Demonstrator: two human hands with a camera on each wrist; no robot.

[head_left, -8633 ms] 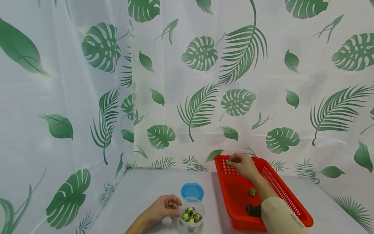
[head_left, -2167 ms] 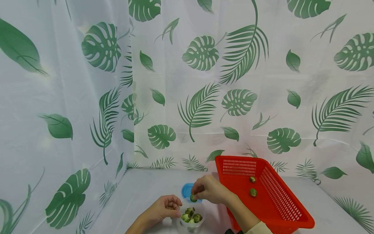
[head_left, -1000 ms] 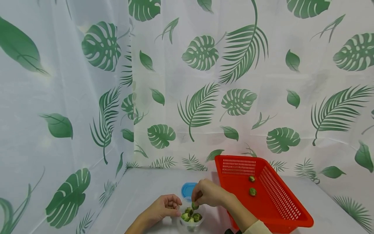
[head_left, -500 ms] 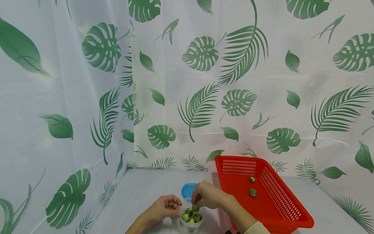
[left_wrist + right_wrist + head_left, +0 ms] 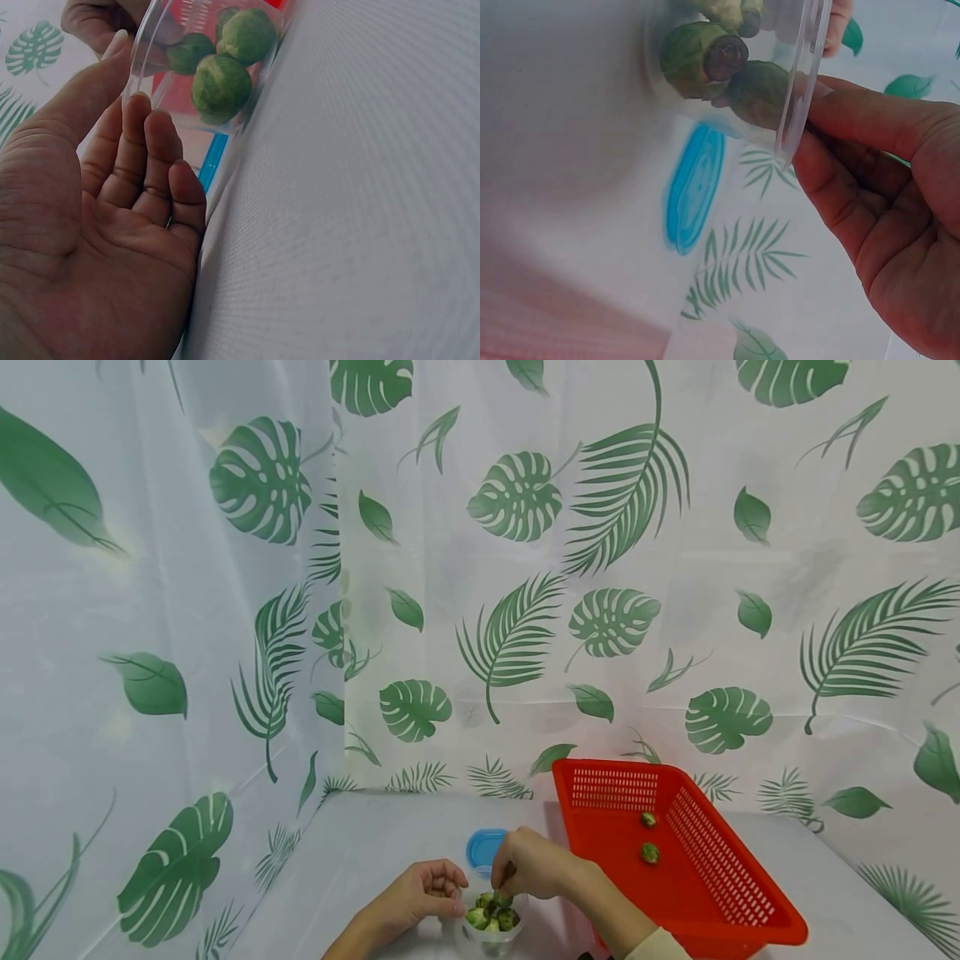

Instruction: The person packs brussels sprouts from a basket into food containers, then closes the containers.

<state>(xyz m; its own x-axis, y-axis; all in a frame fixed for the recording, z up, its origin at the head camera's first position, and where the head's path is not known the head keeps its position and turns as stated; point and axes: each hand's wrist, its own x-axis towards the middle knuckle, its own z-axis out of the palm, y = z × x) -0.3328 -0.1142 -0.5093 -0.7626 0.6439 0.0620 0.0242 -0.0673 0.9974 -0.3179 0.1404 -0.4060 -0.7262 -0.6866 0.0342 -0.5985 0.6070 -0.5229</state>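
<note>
A small clear plastic container (image 5: 495, 950) holding several Brussels sprouts (image 5: 477, 917) stands on the table. My left hand (image 5: 422, 893) is at its left side, thumb and fingertips around the rim in the left wrist view. From the right, my right hand (image 5: 538, 865) reaches over the container and pinches a Brussels sprout (image 5: 503, 900) just inside it. In the right wrist view that sprout (image 5: 759, 96) shows through the clear wall, beside another sprout (image 5: 697, 61), with thumb and fingertips at the rim.
Behind the container lies a blue lid (image 5: 483, 847) on the white table (image 5: 375, 835). A red plastic basket (image 5: 675, 893) stands to the right, with two Brussels sprouts (image 5: 649, 853) inside. Leaf-patterned curtains (image 5: 510, 635) enclose the back and left.
My right hand took a sprout from the red basket, carried it left over the container, then lowered it among the others. My left hand has stayed at the rim.
</note>
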